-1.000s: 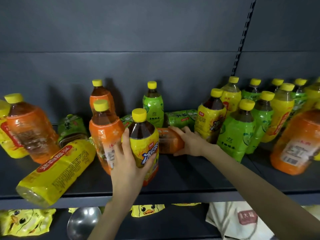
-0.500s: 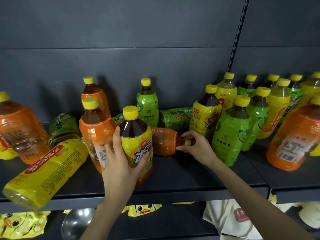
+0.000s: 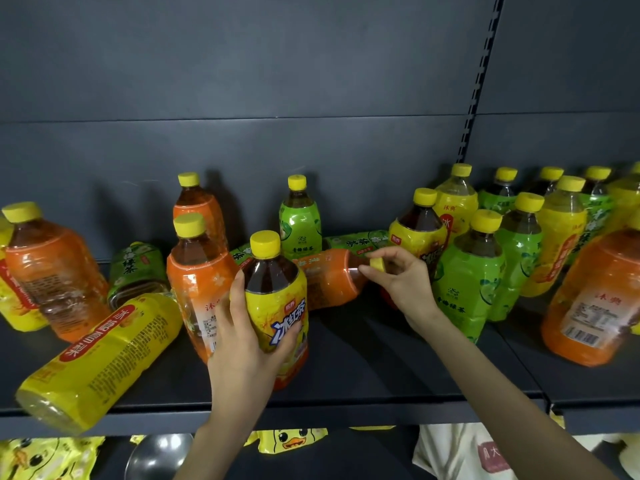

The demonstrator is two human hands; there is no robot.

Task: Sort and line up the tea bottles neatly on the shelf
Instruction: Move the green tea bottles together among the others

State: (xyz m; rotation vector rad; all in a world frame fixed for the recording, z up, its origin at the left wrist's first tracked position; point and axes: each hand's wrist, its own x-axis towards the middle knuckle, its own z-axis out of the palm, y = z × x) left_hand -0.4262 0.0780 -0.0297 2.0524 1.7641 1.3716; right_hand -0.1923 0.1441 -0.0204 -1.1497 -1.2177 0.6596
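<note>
1 view only: a wide-angle camera worn on the person's head. It faces the dark shelf (image 3: 381,358) almost square on and tilts slightly down, close enough that the left hand (image 3: 242,341) and right hand (image 3: 405,285) reach the tea bottles (image 3: 299,220) from the bottom edge. The grey back panel (image 3: 242,81) fills the upper half. Under the shelf's front lip, a strip of the lower level (image 3: 363,459) shows.

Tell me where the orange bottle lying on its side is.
Head view, mid-shelf: the lying orange bottle sits behind the yellow black-tea bottle, its cap pinched by the right hand.
</note>
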